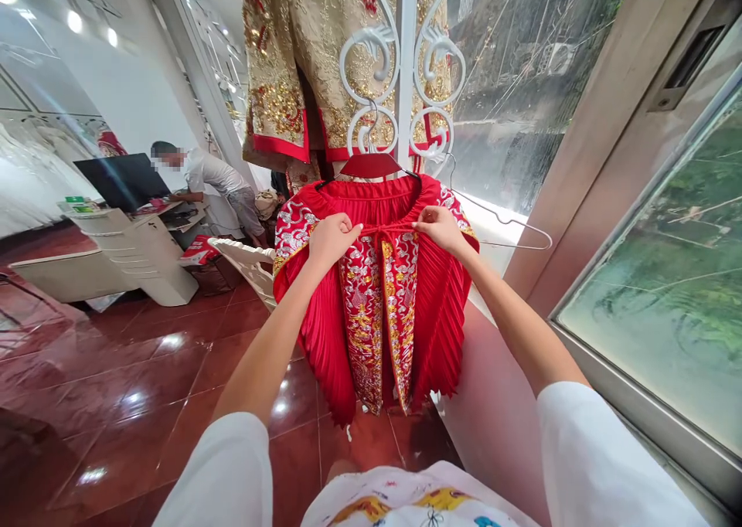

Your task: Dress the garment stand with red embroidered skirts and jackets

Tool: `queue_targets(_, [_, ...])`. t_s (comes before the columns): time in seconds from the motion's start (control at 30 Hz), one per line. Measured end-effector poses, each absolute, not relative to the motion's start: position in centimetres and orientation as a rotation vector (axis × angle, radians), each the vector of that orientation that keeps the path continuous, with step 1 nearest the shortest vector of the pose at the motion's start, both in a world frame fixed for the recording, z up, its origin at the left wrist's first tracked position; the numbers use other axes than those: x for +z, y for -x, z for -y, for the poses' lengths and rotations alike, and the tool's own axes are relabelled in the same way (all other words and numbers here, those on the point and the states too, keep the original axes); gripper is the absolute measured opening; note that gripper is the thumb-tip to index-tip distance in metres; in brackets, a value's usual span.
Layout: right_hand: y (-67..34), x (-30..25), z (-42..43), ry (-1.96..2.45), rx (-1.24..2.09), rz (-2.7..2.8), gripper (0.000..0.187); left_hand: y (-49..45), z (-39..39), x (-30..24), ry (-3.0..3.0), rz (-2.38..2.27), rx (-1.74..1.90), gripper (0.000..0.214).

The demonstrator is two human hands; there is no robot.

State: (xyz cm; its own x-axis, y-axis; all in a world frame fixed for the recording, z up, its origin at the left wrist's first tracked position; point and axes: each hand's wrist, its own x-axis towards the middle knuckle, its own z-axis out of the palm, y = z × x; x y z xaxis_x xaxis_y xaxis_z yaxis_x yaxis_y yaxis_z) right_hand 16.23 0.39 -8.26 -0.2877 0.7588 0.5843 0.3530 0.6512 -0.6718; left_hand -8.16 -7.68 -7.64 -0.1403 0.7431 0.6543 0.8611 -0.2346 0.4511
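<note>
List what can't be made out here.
Head view:
- Pinched edge of the red garment: covered by the left hand and right hand.
- Red hanger, lower part: hidden behind that garment.
- Gold garment, top: cut off by the upper edge.
- Details outdoors: blurred behind the window.

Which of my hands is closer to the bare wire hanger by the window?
Right. Your right hand pinches the red garment a little left of the wire hanger; your left hand pinches it too, but farther left.
</note>
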Motion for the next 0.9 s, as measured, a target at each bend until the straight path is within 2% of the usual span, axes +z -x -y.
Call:
queue_targets(0.13, [-17.3, -8.0, -0.7, 0.89, 0.105, 2.11, 0.017, 8.1, 7.9, -7.2, 1.927, 1.858, -1.22, 0.03])
queue_targets(0.27, [-17.8, -8.8, -1.0, 0.789, 0.227, 2.111, 0.018, 8.6, 7.7, -7.2, 2.068, 1.822, -1.291, 0.032])
queue_targets(0.37, [-18.3, -8.6, -0.8, 0.709, 0.474, 2.101, 0.028, 10.2, 7.5, -6.7, 2.126, 1.633, -1.544, 0.025])
queue_targets(0.43, [-18.9, -7.8, -0.9, 0.691, 0.501, 2.041, 0.043, 12.2, 7.3, -6.0, 1.94, 1.469, -1.644, 0.027])
queue_targets(0.5, [-19.7, -6.5, -1.5, 0.72, 0.328, 1.947, 0.056, 14.5, 7.0, -5.3, 1.781, 1.397, -1.564, 0.035])
queue_targets(0.57, [-20.3, -5.3, -2.8, 0.773, 0.071, 1.899, 0.061, 16.3, 6.6, -4.8, 1.855, 1.419, -1.392, 0.046])
queue_targets(0.67, [-20.4, -4.5, -5.0, 0.782, -0.085, 1.985, 0.056, 17.4, 6.0, -4.8, 1.994, 1.519, -1.208, 0.055])
queue_targets(0.8, [-19.4, -5.2, -6.5, 0.709, 0.087, 1.992, 0.041, 17.0, 5.5, -4.9, 1.879, 1.64, -1.149, 0.047])
queue_targets(0.9, [-19.2, -5.2, -6.3, 0.778, 0.107, 1.891, 0.036, 17.5, 5.0, -4.3, 1.907, 1.627, -1.234, 0.039])
